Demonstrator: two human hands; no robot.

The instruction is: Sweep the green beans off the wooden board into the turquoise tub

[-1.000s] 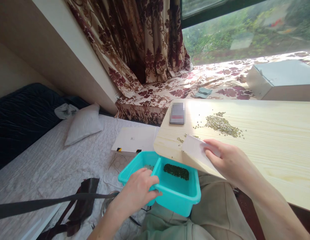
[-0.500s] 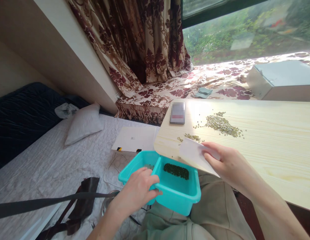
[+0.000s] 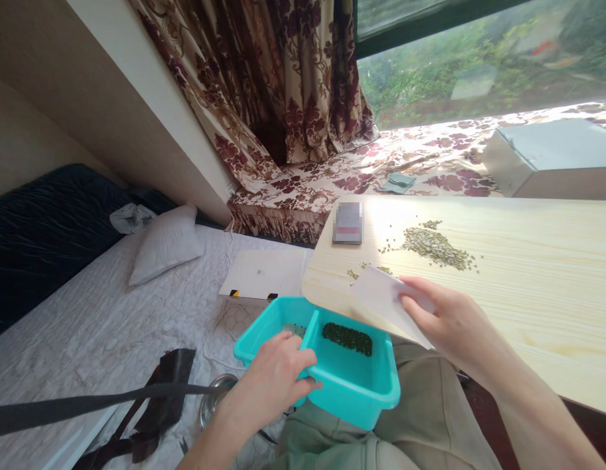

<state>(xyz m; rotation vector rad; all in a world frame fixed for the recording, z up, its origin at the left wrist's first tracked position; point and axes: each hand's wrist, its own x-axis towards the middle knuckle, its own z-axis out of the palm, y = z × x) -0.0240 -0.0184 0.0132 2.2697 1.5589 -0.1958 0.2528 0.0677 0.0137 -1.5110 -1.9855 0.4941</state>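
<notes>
My left hand [image 3: 283, 369] grips the near rim of a turquoise two-compartment plastic box [image 3: 349, 408], close to its divider. The box is held at the corner of a pale wooden table [image 3: 518, 294]. Dark green beans [image 3: 347, 339] lie in its right compartment; a few small bits show in the left one, partly behind my hand. In my right hand [image 3: 437, 310] is a white card [image 3: 381, 294], its edge resting on the tabletop by some scattered greenish beans [image 3: 354, 273]. A larger pile of pale and green beans [image 3: 434, 246] spreads farther back on the table.
A dark flat device [image 3: 348, 223] with a blurred face lies at the table's left corner. A white box [image 3: 261, 274] sits on the bed [image 3: 170, 307], near a black strap [image 3: 136, 393] and a metal bowl [image 3: 212, 401]. Another white box [image 3: 552, 156] stands on the windowsill.
The white card now covers more of the small bean cluster near the table's edge. The turquoise box has shifted slightly right and toward me, with my left hand still on it.
</notes>
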